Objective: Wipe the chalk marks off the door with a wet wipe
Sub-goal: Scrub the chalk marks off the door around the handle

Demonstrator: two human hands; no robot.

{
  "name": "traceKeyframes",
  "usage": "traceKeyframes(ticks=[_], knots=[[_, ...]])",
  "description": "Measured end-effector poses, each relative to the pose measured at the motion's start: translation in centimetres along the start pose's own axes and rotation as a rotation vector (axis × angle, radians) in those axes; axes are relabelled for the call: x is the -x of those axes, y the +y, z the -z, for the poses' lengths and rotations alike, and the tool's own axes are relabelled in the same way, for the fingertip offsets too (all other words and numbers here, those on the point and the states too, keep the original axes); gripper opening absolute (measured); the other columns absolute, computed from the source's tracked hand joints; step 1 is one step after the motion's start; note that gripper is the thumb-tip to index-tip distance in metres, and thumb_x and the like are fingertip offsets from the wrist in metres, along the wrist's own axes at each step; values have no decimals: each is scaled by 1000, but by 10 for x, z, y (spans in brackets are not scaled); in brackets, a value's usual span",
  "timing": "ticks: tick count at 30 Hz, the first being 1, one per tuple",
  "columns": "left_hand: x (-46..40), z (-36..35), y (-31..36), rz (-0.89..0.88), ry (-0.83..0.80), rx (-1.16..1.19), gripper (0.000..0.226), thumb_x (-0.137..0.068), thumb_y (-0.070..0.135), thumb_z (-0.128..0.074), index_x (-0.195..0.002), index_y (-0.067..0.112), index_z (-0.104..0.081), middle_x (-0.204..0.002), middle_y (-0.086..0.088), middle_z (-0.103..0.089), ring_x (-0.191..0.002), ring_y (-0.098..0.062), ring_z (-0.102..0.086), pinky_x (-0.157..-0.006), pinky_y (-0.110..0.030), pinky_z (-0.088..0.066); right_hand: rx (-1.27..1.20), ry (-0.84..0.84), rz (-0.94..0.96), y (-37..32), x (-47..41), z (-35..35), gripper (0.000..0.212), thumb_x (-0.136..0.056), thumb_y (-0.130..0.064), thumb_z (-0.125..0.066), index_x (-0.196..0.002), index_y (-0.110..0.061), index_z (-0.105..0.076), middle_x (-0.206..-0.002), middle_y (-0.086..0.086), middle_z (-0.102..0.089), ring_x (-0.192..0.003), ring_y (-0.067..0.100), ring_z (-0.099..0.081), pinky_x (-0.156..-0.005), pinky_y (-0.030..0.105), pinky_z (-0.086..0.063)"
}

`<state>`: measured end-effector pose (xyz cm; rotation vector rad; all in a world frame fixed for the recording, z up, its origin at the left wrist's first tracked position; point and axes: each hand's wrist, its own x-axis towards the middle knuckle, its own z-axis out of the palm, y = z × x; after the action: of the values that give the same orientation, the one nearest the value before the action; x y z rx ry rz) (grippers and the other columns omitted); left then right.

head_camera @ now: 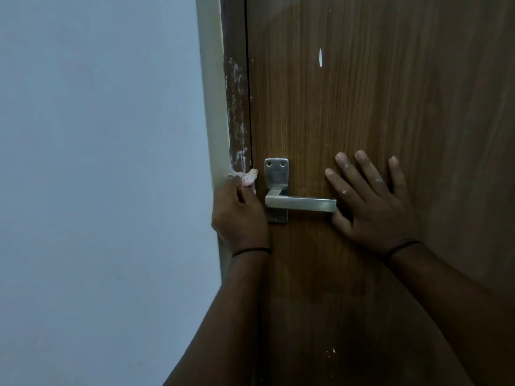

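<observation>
1. Door (390, 107): brown wood-grain panel, filling the right part of the view; a narrow white streak high on its face, near the top edge; a few white specks low down, near the bottom edge.
2. Door frame (237, 87): dark brown strip along the door's left edge, with a pale painted border on its outer side; separated from the door by a thin dark gap.
3. Chalk marks (237, 115): whitish smears and scribbles running down the frame strip, from its upper part to just above the left hand.
4. Wet wipe (249, 177): small crumpled wad, pale pinkish-white; pressed on the frame strip at the lower end of the chalk marks, just left of the handle plate.
5. Left hand (241, 215): fingers curled together and pinched on the wipe; knuckles toward the camera; thin dark band at the wrist; set at the door's left edge, beside the handle.
6. Right hand (373, 201): laid flat on the door face, fingers (365, 168) spread apart and pointing up, holding nothing; white flecks on several fingers; thumb just under the free end of the lever; thin dark band at the wrist.
7. Door handle (301, 203): brushed metal lever, horizontal, on a screwed plate near the door's left edge; between the two hands.
8. Wall (97, 162): plain pale blue-grey, left of the frame.
</observation>
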<state>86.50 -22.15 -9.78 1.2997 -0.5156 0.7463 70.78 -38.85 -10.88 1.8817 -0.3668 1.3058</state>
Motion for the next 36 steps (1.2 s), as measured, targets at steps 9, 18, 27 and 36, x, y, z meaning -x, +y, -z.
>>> traceKeyframes(ticks=[9, 18, 27, 36], knots=[[-57, -13, 30, -334, -159, -230, 17, -94, 20, -57, -105, 17, -70, -90, -6, -63, -73, -17, -58, -62, -26, -43, -39, -14, -9, -2, -2, 3, 59, -101, -46, -42, -153, -19, -38, -163, 6, -27, -151, 27, -24, -121, 59, -14], [-82, -18, 54, -374, -156, -218, 20, -94, 19, -52, -104, 10, -68, -89, -10, -63, -74, -26, -62, -63, -29, -44, -67, 84, -29, 12, -104, 25, 49, -102, -29, -43, -151, -22, -40, -162, 10, -29, -150, 27, -25, -120, 58, -20], [-139, -47, 96, -508, -100, -297, 20, -96, 16, -52, -97, 4, -67, -96, -16, -65, -80, -28, -62, -69, -33, -48, 88, -71, -28, 11, -147, 4, 58, -104, -46, -28, -159, -29, -18, -167, 5, -15, -155, 26, -9, -121, 59, -11], [-133, -49, 87, -667, -181, -562, 38, -101, 13, -37, -136, 7, -51, -119, -13, -59, -107, -30, -55, -91, -37, -43, 54, -41, -35, 11, -147, 5, 57, -104, -45, -32, -158, -28, -24, -166, 5, -19, -154, 27, -13, -121, 58, -14]])
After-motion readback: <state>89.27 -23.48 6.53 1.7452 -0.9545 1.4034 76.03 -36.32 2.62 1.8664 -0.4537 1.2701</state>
